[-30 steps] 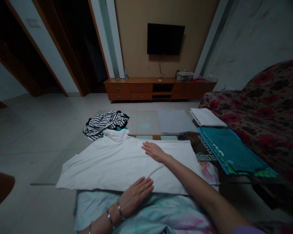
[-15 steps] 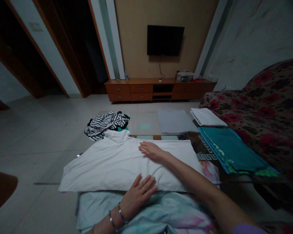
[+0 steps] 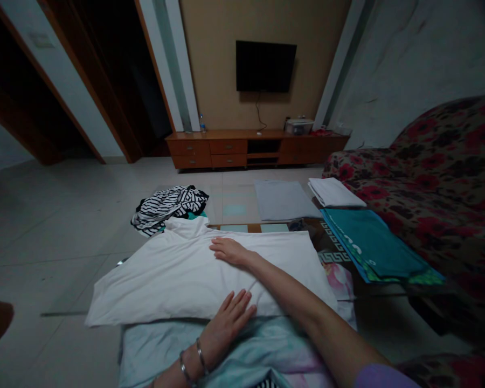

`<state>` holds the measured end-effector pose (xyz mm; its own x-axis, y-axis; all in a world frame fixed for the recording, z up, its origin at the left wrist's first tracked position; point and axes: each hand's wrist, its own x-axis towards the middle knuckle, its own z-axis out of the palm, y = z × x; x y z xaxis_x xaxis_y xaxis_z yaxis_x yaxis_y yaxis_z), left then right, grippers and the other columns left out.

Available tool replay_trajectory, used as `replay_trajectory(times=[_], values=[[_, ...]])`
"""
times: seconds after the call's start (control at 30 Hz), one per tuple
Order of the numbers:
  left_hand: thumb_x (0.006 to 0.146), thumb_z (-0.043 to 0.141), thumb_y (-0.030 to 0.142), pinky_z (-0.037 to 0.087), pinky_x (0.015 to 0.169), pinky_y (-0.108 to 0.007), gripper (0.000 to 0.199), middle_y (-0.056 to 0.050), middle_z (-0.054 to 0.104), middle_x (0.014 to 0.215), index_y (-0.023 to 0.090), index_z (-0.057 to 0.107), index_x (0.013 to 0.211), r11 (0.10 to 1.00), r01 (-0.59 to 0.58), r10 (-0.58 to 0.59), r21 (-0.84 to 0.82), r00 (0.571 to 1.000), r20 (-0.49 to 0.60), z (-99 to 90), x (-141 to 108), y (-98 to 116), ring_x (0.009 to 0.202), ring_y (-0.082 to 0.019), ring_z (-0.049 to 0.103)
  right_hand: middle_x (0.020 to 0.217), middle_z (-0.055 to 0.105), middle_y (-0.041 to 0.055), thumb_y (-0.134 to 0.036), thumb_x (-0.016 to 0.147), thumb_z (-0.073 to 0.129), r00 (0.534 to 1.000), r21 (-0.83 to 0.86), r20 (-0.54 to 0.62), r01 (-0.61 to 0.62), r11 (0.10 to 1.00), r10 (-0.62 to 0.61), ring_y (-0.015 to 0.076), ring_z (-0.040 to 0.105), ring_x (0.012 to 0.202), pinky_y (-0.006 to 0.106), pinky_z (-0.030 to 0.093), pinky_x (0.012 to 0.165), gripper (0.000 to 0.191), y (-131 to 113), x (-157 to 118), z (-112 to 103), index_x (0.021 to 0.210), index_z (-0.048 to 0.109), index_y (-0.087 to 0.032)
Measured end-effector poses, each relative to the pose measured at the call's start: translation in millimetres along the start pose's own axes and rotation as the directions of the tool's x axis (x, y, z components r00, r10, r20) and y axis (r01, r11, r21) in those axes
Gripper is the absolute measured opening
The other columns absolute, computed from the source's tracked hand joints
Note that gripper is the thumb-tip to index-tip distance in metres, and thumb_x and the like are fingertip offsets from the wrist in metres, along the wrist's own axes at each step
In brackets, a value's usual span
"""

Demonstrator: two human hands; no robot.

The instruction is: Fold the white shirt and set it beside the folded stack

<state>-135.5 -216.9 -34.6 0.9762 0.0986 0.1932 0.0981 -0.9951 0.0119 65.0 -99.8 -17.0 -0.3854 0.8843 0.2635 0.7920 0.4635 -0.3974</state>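
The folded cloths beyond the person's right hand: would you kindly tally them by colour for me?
Grey folded cloth: 1
White folded cloth: 1
Teal folded cloth: 1
Total: 3

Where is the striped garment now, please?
In the head view, the black-and-white striped garment sits beyond the collar of the white top, left of the folded grey cloth.
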Motion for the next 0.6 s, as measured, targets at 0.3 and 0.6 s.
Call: replay_trajectory(times=[0.3, 0.6], values=[[0.086, 0.038, 0.001, 0.023, 0.113, -0.046, 0.065, -0.002, 0.028, 0.153, 0.028, 0.029, 0.144, 0.993, 0.038, -0.034, 0.112, 0.999, -0.042, 11.8, 45.4, 13.8, 0.141, -0.021, 0.024, 0.139, 0.050, 0.0100, -0.028, 0.094, 0.044, 0.899, -0.088, -0.215, -0.408, 0.909, 0.382, 0.0222, 0.038, 0.133, 0.041, 0.028, 0.110, 0.037, 22.4, -125.8, -33.3, 0.129, 0.055, -0.019], [0.090, 0.048, 0.025, 0.022, 0.114, -0.048, 0.054, -0.007, 0.028, 0.152, 0.024, 0.034, 0.142, 0.992, 0.012, 0.000, -0.129, 0.996, 0.091, -1.8, 52.5, 27.3, 0.141, -0.024, 0.024, 0.131, 0.056, 0.0140, -0.023, 0.091, 0.043, 0.675, -0.200, -0.423, -0.720, 0.665, 0.604, 0.0216, 0.047, 0.123, 0.036, 0.033, 0.106, 0.035, 110.2, -224.6, -71.7, 0.118, 0.062, -0.012]])
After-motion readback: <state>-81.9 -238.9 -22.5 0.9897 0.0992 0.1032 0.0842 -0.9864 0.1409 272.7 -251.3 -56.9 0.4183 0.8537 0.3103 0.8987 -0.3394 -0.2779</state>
